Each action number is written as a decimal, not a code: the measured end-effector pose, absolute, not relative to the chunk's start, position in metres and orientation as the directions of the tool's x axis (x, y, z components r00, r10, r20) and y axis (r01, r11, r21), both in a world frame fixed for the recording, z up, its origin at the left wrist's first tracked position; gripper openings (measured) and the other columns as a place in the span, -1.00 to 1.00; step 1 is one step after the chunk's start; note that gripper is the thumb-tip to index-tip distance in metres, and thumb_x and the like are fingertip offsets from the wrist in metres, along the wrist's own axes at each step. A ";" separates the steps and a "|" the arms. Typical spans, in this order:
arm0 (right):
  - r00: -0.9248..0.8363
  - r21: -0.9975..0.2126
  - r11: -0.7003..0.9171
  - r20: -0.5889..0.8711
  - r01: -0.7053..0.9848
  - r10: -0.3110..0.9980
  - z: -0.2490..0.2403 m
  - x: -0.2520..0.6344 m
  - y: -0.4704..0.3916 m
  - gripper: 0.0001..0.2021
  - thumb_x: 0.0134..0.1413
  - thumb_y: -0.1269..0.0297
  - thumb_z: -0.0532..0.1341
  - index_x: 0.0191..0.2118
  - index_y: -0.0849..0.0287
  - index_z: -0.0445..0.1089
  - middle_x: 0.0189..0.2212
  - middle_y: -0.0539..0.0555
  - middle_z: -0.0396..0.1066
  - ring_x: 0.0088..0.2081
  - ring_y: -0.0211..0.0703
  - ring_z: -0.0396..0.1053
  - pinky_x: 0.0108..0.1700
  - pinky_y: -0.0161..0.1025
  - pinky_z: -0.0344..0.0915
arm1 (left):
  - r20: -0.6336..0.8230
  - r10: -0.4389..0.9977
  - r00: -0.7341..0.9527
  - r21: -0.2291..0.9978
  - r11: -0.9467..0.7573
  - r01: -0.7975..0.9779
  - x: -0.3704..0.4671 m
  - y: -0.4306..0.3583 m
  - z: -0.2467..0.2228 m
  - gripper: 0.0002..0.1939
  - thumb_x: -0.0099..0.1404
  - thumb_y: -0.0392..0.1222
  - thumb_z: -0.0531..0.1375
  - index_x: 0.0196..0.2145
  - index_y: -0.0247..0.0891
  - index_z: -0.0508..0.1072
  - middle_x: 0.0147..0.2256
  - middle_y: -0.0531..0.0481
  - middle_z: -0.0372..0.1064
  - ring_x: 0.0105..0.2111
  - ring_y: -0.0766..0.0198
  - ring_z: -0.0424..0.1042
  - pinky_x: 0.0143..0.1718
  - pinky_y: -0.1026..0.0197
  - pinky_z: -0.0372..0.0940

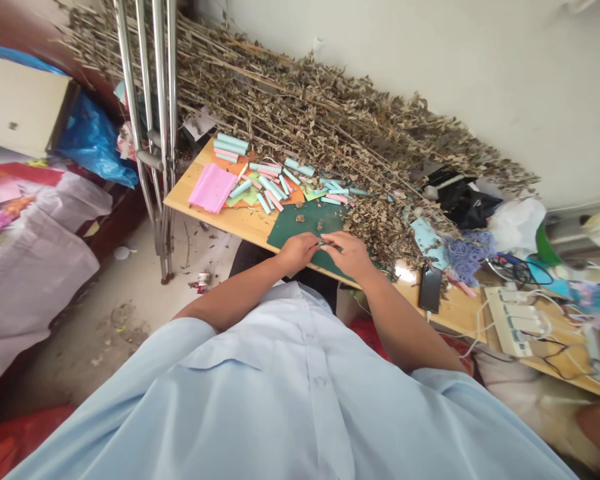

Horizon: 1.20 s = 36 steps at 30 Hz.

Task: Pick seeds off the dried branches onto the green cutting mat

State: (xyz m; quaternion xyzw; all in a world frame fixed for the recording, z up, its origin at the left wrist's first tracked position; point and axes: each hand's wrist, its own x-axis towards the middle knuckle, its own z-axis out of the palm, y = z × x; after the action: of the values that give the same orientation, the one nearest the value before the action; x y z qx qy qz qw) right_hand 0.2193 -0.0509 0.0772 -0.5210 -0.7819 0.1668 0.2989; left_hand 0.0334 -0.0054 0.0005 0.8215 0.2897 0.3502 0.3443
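A long, tangled heap of dry brown leafy stalks (300, 107) lies along the wall, behind and partly over a pale yellow-brown wooden table (186, 188). On the table, at the near edge, is a flat dark-green mat (293, 223), its right part covered by a loose pile of curled brown dried leaves (380, 227). A flat stack of bright pink paper (213, 187) rests at the left end. The person's left hand (299, 252) and right hand (347, 253) meet over the mat's near edge, thumbs and fingers drawn together, seemingly pinched on one object between them. Beyond the mat, slim light-blue and pink paper rolls (273, 187) lie scattered, and a few brown leaf crumbs (300, 218) sit on the green surface. Smallest is the little dark greyish piece (322, 243) between the fingertips, too small and too covered to identify. Judging by its size, it should be very light; whether it is stiff or soft cannot be told. If brittle like the leaves, it would crush easily, so a gentle fingertip hold at each end would suit it.
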 end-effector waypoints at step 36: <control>-0.319 -0.459 0.449 0.335 0.766 0.887 0.075 0.216 -0.059 -0.80 0.33 0.34 0.14 -0.22 0.08 0.55 -0.22 0.11 0.56 -0.16 -0.11 0.52 -0.05 -0.15 0.48 | 0.356 0.720 0.596 0.751 -0.600 0.276 0.036 -0.008 0.003 -0.79 0.45 -0.20 0.13 -0.22 -0.26 0.56 -0.23 -0.10 0.49 -0.17 0.22 0.47 -0.11 0.22 0.35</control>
State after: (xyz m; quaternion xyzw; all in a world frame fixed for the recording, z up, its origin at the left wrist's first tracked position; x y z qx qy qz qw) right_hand 0.2160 -0.0586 0.0748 -0.5135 -0.8048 0.1086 0.2772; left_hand 0.0356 -0.0084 0.0031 0.8296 0.3002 0.3342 0.3315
